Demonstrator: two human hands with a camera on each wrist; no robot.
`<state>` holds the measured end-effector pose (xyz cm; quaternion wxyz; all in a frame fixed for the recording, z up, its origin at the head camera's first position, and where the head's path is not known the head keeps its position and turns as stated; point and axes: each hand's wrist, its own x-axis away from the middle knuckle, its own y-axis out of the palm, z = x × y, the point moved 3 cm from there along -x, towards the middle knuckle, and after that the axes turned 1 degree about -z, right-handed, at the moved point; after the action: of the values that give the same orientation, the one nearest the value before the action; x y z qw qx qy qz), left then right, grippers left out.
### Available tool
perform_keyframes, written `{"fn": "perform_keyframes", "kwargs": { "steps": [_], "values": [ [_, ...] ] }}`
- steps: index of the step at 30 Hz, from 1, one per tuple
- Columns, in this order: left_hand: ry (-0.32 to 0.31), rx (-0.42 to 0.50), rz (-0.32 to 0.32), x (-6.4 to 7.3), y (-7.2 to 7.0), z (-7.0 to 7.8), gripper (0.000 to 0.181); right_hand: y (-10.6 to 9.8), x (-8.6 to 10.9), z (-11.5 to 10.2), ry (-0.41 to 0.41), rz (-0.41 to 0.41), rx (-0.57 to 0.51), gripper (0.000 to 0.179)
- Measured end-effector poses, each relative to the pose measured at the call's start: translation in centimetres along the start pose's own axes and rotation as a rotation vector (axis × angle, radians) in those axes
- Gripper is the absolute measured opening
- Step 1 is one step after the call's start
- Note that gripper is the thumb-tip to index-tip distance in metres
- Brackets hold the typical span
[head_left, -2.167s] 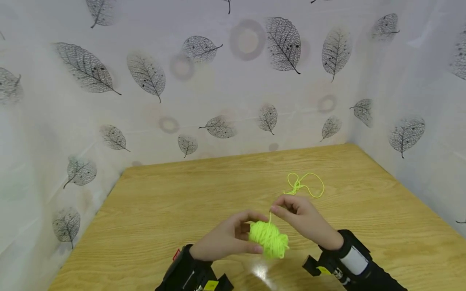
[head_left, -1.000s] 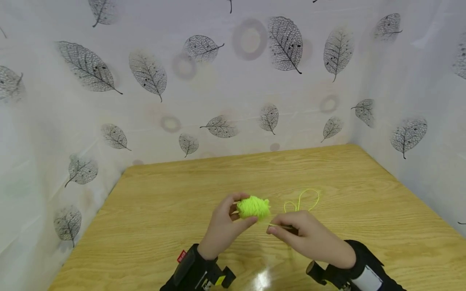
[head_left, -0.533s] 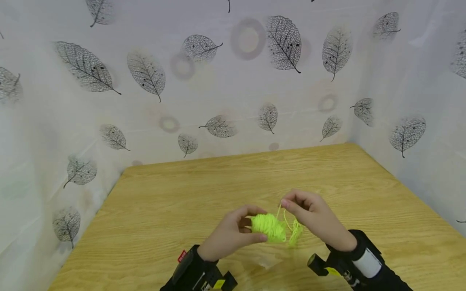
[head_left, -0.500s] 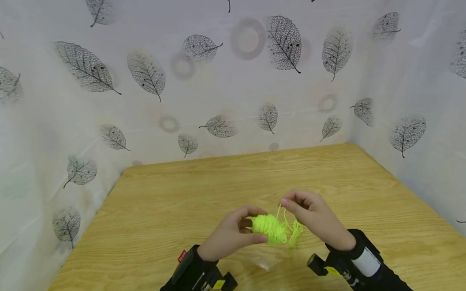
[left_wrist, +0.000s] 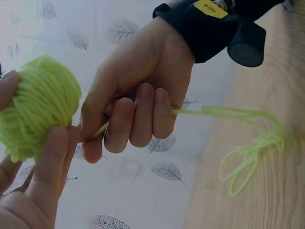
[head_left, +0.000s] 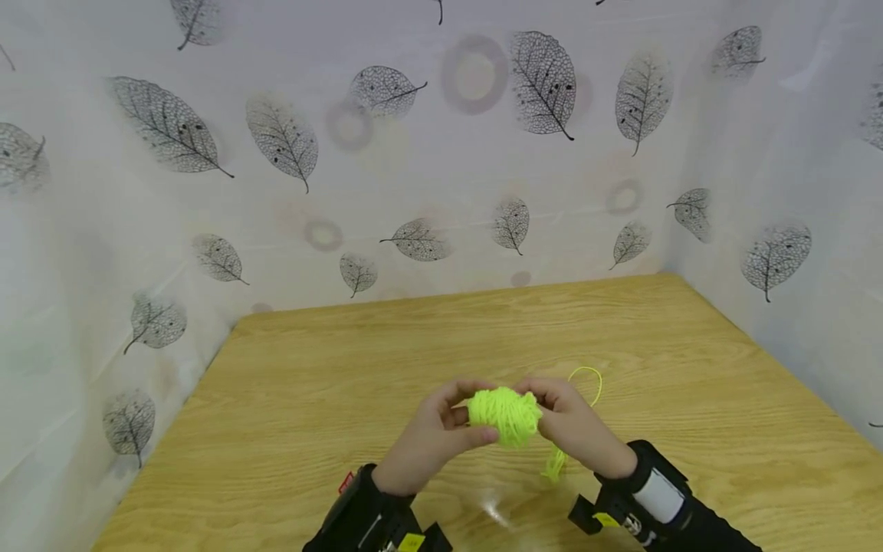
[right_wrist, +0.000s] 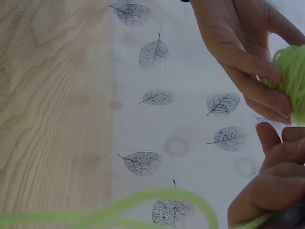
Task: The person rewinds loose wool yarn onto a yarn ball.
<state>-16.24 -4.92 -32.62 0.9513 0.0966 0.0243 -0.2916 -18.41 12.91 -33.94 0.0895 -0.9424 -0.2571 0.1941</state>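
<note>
Leaf-patterned walls (head_left: 455, 172), perhaps fabric

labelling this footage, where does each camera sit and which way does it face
Head: worn on the head, looking forward and down at the table; left hand, right hand and right sleeve show.
Left wrist: worn there, looking at the yarn ball and loose yarn; both hands show.
Right wrist: worn there, facing the leaf-print cloth; both hands show at the picture's right.
Both wrist views share the yarn ball, hands and cloth.
</note>
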Motion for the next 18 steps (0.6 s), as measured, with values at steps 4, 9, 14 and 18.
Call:
{"fn": "perform_keyframes", "kwargs": {
  "steps": [4,9,14,18],
  "values": [
    [0.036,-0.007,0.087,-0.1,-0.2,0.2,0.047,0.7,0.0,0.7,-0.004,-0.051,0.067,0.021],
    [0.084,-0.094,0.193,-0.4,-0.6,-0.1,0.050,2.2,0.1,1.0,0.018,-0.168,0.147,0.022],
    [0.120,-0.303,0.313,-0.5,-1.3,-0.8,0.051,3.1,0.3,0.4,-0.013,-0.231,0.232,0.024],
    [0.158,-0.480,0.375,-0.7,-1.8,-1.2,0.049,2.9,0.6,-0.6,-0.077,-0.223,0.292,0.021]
  ]
}}
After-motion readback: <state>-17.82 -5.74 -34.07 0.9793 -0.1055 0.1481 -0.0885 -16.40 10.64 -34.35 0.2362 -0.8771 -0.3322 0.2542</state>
